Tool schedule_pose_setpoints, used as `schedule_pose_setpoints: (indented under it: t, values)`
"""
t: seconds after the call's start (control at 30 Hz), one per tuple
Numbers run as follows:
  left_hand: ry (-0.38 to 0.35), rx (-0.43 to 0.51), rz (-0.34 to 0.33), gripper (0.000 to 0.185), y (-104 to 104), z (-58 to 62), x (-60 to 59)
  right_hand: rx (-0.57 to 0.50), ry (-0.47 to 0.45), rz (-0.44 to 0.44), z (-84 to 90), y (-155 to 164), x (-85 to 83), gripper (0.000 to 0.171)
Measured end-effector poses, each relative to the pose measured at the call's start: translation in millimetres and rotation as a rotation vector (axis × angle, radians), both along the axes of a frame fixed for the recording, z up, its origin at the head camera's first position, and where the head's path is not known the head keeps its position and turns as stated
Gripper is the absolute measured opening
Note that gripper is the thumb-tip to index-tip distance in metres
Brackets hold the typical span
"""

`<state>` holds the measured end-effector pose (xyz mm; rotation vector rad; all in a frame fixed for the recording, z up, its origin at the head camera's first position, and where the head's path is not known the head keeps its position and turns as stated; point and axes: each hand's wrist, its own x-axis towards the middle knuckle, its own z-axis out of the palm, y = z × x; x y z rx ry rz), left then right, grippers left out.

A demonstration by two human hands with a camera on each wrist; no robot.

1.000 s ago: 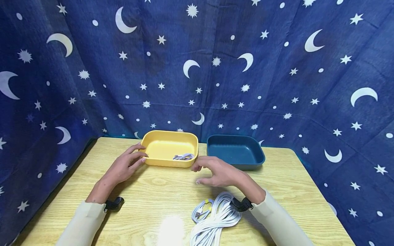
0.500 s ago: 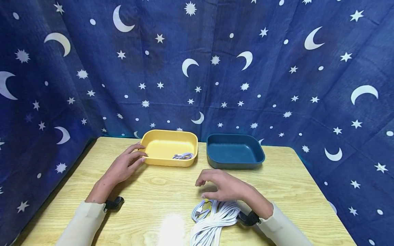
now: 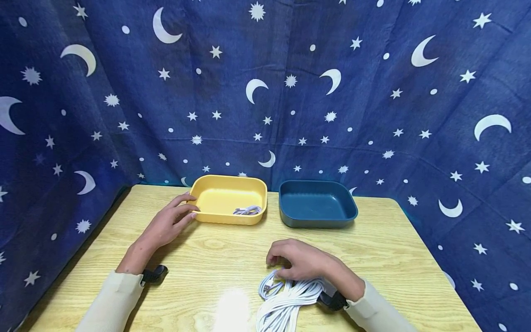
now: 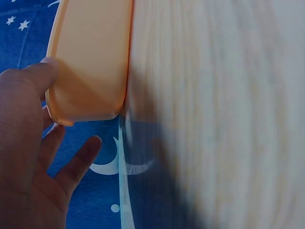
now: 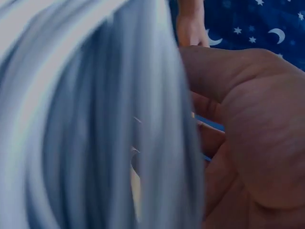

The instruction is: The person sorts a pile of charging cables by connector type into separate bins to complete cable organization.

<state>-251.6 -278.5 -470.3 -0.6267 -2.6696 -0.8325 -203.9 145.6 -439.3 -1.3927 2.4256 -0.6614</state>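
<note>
My left hand (image 3: 187, 208) rests against the left front corner of a yellow tray (image 3: 226, 220), thumb on the rim and fingers fairly straight. The left wrist view shows the thumb (image 4: 40, 76) touching the tray's wall (image 4: 90, 57) with the other fingers spread off it. A small coiled cable (image 3: 247, 211) lies inside the tray. My right hand (image 3: 279, 266) sits on top of a white cable bundle (image 3: 286, 304) near the table's front, fingers curled into the strands. In the right wrist view the cables (image 5: 86, 119) fill the frame with the thumb (image 5: 257, 143) beside them.
A dark blue tray (image 3: 317, 222) stands to the right of the yellow one at the back of the wooden table (image 3: 215, 253). A blue curtain with moons and stars (image 3: 290, 92) closes in the back and both sides.
My right hand has drawn back from the yellow tray toward me and come down onto the white cable bundle, fingers curling into it. The left hand has stayed at the tray's corner.
</note>
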Motion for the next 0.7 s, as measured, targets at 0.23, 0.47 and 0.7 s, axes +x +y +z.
schedule_pose_setpoints:
  t: [0.23, 0.47, 0.7]
  values:
    - [-0.004, 0.003, 0.001, 0.018, 1.4, 0.1, -1.1, 0.061, -0.005, -0.002, -5.2, -3.2, 1.3, 0.021]
    - [0.002, -0.004, 0.002, 0.018, 0.8, 0.3, -1.0, 0.061, 0.039, 0.019, -11.8, -5.6, 0.9, 0.022]
    - [0.011, 0.003, -0.005, 0.017, 0.6, -0.8, -0.9, 0.067, 0.073, 0.042, -13.5, -7.6, 0.1, 0.022]
